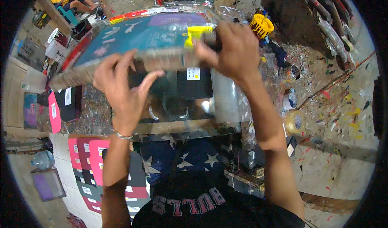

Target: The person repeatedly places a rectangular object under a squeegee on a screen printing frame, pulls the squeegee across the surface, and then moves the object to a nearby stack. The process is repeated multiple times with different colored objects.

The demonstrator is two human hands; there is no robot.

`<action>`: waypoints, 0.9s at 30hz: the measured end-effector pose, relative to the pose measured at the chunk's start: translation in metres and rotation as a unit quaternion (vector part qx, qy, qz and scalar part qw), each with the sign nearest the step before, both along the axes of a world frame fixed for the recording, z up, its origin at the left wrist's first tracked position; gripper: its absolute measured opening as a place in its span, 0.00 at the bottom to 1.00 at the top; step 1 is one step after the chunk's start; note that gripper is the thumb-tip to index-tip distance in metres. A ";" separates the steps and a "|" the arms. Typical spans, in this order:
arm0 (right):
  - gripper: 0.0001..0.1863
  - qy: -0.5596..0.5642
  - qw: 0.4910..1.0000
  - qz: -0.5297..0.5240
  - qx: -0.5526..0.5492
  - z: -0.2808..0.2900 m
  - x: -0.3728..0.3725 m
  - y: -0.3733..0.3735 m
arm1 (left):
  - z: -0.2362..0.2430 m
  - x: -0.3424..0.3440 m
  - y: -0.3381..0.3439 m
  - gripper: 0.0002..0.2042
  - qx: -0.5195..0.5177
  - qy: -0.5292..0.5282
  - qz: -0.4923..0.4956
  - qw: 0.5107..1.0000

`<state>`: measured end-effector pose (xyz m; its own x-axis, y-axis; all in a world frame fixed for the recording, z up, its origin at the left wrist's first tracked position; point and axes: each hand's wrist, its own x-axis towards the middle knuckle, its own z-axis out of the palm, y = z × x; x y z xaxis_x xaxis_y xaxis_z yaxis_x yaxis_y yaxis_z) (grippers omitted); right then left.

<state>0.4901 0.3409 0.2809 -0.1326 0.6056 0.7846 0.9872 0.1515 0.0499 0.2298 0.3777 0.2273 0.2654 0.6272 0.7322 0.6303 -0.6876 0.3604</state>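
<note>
A screen printing frame (161,59) with a teal mesh is tilted up over the work table, its near edge raised. Yellow ink (201,30) lies at the right of its mesh. My left hand (121,76) touches the near edge with its fingertips, the thumb spread away below. At the right end of the same edge, my right hand (234,50) is bent around something dark beside the yellow ink, blurred by motion. Beneath the frame, a black flat piece (196,86) with a white label lies on the glossy dark printing board (169,106).
Pink, maroon and black labelled pieces (95,163) lie in rows at lower left. A pink piece (54,112) rests at the table's left edge. A yellow-stained bucket (262,25) stands at far right, and a tape roll (294,121) sits nearer. Someone sits (76,1) at far left.
</note>
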 end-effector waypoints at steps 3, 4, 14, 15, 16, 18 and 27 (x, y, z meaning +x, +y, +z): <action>0.28 0.038 0.992 -0.051 -0.105 0.059 0.003 0.037 | -0.085 0.036 -0.031 0.32 -0.079 0.033 -0.013 0.996; 0.30 0.059 0.990 -0.049 -0.114 0.075 0.003 0.049 | -0.119 0.055 -0.055 0.34 -0.159 0.071 -0.061 0.983; 0.32 0.106 0.991 -0.013 -0.083 0.111 0.009 0.054 | -0.133 0.071 -0.089 0.25 -0.242 -0.026 -0.119 0.963; 0.32 0.108 0.990 -0.009 -0.085 0.112 0.007 0.056 | -0.152 0.060 -0.089 0.25 -0.251 0.021 -0.092 0.963; 0.32 0.105 0.990 -0.008 -0.089 0.114 0.008 0.057 | -0.155 0.059 -0.090 0.26 -0.259 0.065 -0.067 0.961; 0.32 0.109 0.990 -0.021 -0.087 0.116 0.008 0.057 | -0.153 0.063 -0.092 0.27 -0.266 0.028 -0.120 0.956; 0.32 0.100 0.989 -0.012 -0.110 0.124 0.006 0.050 | -0.121 0.163 -0.102 0.21 -0.645 -0.228 -0.428 0.590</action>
<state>0.4961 0.3906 0.4050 0.0283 0.7654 0.6429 0.9773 0.1138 -0.1785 0.3932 0.2757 0.1061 0.8498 0.5194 -0.0905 -0.1142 0.3488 0.9302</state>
